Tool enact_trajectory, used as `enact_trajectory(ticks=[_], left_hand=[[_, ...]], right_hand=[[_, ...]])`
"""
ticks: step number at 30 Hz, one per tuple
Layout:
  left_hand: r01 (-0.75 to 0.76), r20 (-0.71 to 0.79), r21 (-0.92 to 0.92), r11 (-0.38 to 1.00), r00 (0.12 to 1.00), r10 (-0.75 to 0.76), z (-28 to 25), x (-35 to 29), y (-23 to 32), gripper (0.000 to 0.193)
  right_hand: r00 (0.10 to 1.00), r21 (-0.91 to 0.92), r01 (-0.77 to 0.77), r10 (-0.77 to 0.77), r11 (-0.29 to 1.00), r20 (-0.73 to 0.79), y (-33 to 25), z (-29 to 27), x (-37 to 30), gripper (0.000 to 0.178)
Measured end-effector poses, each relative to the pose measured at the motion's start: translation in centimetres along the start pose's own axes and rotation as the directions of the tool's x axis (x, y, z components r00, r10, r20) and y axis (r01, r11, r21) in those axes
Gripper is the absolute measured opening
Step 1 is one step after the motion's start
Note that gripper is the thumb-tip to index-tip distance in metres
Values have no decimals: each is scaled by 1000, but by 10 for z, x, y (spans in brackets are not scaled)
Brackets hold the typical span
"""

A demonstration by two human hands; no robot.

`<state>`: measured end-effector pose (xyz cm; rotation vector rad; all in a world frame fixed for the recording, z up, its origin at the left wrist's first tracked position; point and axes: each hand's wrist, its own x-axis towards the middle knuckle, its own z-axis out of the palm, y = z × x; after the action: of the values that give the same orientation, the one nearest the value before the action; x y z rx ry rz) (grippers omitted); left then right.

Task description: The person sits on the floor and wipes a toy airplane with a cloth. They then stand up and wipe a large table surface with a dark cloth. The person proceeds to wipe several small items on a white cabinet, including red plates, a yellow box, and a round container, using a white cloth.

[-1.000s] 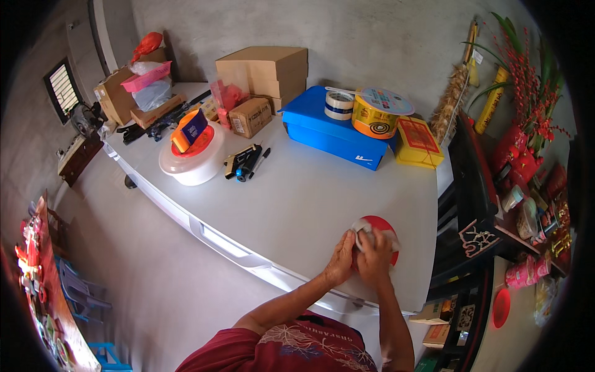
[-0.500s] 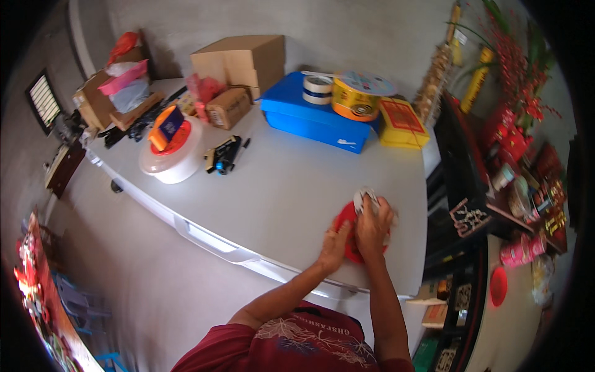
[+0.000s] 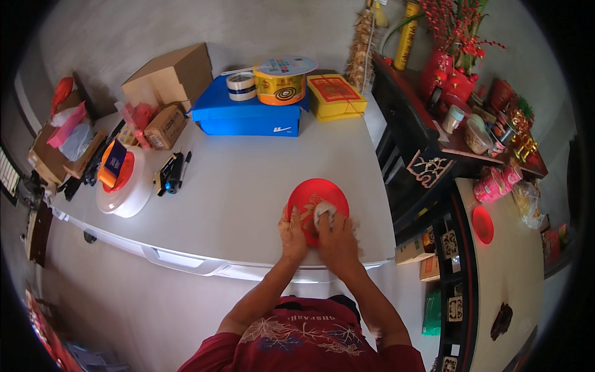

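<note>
A red plate (image 3: 316,188) with a gold pattern in its middle is on the grey-white table, close to its front edge. My left hand (image 3: 292,239) grips the plate's left rim, with the thumb over its upper face. Bunched under the fingers of my right hand (image 3: 338,247) is a whitish cloth (image 3: 323,212), pressed against the right part of the plate. The right fingers are curled round the cloth and a little blurred. They hide the plate's lower right part.
A blue shoebox (image 3: 248,118) bearing a tape roll (image 3: 240,87) and a yellow tub (image 3: 280,88) stands behind. Beside it is a yellow box (image 3: 336,96). Leftward are markers (image 3: 173,173) and a white lidded container (image 3: 129,198). A dark carved cabinet (image 3: 406,121) borders the right.
My view has turned right, so the table things appear further left. The cloth in my right hand has shifted from the plate's far edge onto its face, leaving more of the plate visible.
</note>
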<state>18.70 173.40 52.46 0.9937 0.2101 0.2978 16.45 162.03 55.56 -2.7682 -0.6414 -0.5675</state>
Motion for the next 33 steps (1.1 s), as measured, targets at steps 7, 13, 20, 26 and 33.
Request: enact_trajectory(ticks=[7, 13, 20, 26, 33], left_hand=[[118, 176, 36, 992, 977, -123, -3, -6, 21, 43], [243, 379, -49, 969, 902, -207, -12, 4, 18, 57], [267, 427, -209, 941, 890, -158, -18, 3, 20, 65], [408, 386, -297, 863, 878, -283, -31, 9, 6, 53], [225, 221, -260, 939, 961, -169, -12, 1, 14, 42]], right_hand=[[946, 786, 13, -263, 618, 191, 35, -40, -1, 42], [957, 371, -29, 133, 928, -258, 17, -5, 62, 45], [979, 436, 197, -151, 878, -140, -15, 31, 49, 44], [940, 472, 244, -327, 847, 99, 1, -1, 21, 38], [895, 391, 163, -303, 906, 327, 41, -47, -3, 35]])
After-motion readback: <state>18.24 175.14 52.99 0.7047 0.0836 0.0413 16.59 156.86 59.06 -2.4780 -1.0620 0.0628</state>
